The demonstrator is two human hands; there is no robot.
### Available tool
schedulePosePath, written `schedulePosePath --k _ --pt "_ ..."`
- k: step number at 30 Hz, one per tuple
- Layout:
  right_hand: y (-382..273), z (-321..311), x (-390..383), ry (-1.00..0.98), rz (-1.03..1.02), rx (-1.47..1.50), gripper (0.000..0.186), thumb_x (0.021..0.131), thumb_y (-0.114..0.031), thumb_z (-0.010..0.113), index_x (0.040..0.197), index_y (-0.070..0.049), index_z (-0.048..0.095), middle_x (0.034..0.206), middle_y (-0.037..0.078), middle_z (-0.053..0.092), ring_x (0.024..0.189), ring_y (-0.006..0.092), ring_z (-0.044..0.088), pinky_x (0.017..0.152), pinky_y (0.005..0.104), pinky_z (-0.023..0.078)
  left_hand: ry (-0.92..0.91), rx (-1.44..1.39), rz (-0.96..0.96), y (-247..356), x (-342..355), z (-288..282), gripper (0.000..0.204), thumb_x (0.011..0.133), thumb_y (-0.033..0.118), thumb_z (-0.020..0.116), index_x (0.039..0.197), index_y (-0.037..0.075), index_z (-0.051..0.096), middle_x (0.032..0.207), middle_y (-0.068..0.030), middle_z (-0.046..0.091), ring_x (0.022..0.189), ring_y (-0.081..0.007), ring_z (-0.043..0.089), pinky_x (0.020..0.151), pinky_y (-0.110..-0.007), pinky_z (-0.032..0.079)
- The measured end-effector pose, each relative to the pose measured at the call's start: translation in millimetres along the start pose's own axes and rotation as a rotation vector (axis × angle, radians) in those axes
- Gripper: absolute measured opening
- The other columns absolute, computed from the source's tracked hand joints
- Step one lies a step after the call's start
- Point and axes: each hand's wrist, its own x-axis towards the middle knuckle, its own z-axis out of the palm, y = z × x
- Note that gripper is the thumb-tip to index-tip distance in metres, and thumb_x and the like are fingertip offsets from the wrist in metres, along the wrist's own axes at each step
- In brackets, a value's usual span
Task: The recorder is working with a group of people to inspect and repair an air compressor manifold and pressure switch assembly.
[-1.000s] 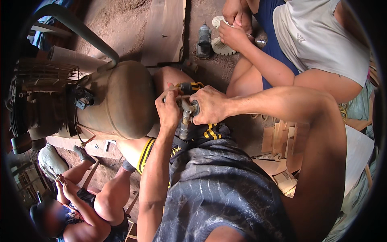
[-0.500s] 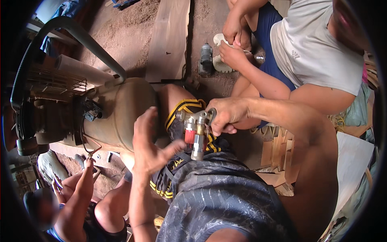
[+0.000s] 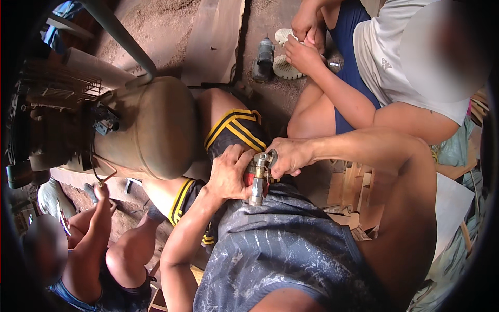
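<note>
A metal valve fitting (image 3: pixel 258 181) with a brass section, a silver end and a red part is held over my lap. My right hand (image 3: pixel 292 157) closes on its upper right end, by a dark round piece (image 3: pixel 272 157) that looks like a gauge. From the left, my left hand (image 3: pixel 228 172) is wrapped round the fitting's other side, covering most of the red part. The silver end points down toward my shirt. To the left of my hands lies a brown compressor tank (image 3: pixel 161 127) on its side.
A co-worker in a pale shirt (image 3: pixel 382 67) sits at the right, close to my right arm. Another person's hand (image 3: pixel 102 192) reaches to a thin pipe (image 3: pixel 106 177) under the tank. Beyond my knees are a cordless drill (image 3: pixel 264 60) and a board (image 3: pixel 213 47). Wood pieces (image 3: pixel 351 190) lie at the right.
My left hand has moved right from beside the fitting and closed on it. My right hand keeps its hold. The view has shifted slightly, and the tank appears higher and further left.
</note>
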Motion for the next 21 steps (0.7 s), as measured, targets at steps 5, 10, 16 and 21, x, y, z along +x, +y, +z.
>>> schedulePosePath --k 5,10,16,21 --pt "-11.9 -9.0 3.8 0.032 0.070 -0.312 0.012 0.072 -0.006 0.072 0.082 0.000 0.069 0.062 0.004 0.061 0.048 0.0116 0.055 0.042 0.0271 0.042 0.086 0.155 0.105 10.8 -5.8 -4.1 0.090 0.068 0.058 0.077 0.132 0.000 0.053 0.129 -0.0223 0.053 0.126 -0.0465 0.049 0.107 -0.060 0.034" --pt "-19.4 -11.1 6.4 0.051 0.000 -0.259 0.010 0.073 -0.008 0.073 0.075 0.000 0.068 0.063 0.004 0.062 0.052 0.0115 0.057 0.043 0.0257 0.043 0.304 -0.014 0.423 15.5 15.4 0.3 0.087 0.067 0.056 0.084 0.125 -0.004 0.055 0.121 -0.0231 0.058 0.112 -0.0433 0.061 0.094 -0.052 0.050" --pt "-13.9 -20.6 12.4 0.097 -0.083 -0.314 0.019 0.075 -0.015 0.073 0.081 0.003 0.070 0.065 0.005 0.062 0.048 0.0124 0.055 0.038 0.0277 0.039 0.321 -0.079 0.352 4.2 27.0 3.3 0.067 0.068 0.036 0.079 0.116 -0.005 0.058 0.114 -0.0231 0.062 0.093 -0.0370 0.068 0.079 -0.041 0.057" --pt "-18.9 -29.4 17.5 0.108 -0.088 -0.331 0.021 0.075 -0.017 0.074 0.080 0.003 0.071 0.067 0.006 0.063 0.049 0.0135 0.055 0.038 0.0285 0.041 0.237 -0.205 0.257 -2.4 30.0 -4.0 0.067 0.071 0.036 0.077 0.118 -0.006 0.055 0.109 -0.0240 0.064 0.089 -0.0398 0.067 0.079 -0.044 0.057"
